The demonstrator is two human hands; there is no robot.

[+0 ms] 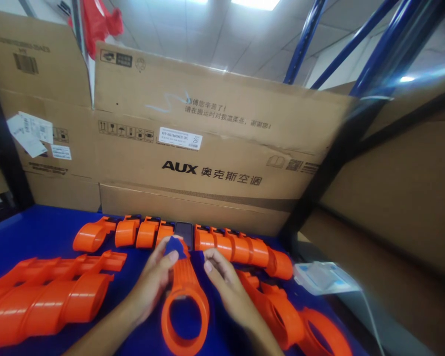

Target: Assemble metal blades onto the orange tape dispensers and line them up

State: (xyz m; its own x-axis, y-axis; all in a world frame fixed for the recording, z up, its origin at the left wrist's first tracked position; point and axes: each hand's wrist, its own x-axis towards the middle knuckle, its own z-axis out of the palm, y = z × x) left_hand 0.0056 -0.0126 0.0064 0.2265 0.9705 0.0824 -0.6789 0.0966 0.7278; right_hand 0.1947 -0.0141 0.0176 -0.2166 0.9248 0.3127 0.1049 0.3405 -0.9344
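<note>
My left hand [156, 277] is closed on the narrow handle end of an orange plastic ring-shaped part [187, 282], with its round opening hanging toward me. A blue piece [175, 248] covers the top of that handle, under my left thumb. To the right of the part is my right hand [222, 277], its fingers curled and the thumb near the forefinger. Dark blue shows at its fingertips, but whether that is a held piece or the table behind cannot be told.
Similar orange parts stand in a back row [241, 247], a left group [52, 301] and a right group [282, 311] on the blue table [133, 341]. A dark phone-like slab [184, 232] and a clear plastic box [324, 278] lie there. Cardboard [207, 198] walls the back.
</note>
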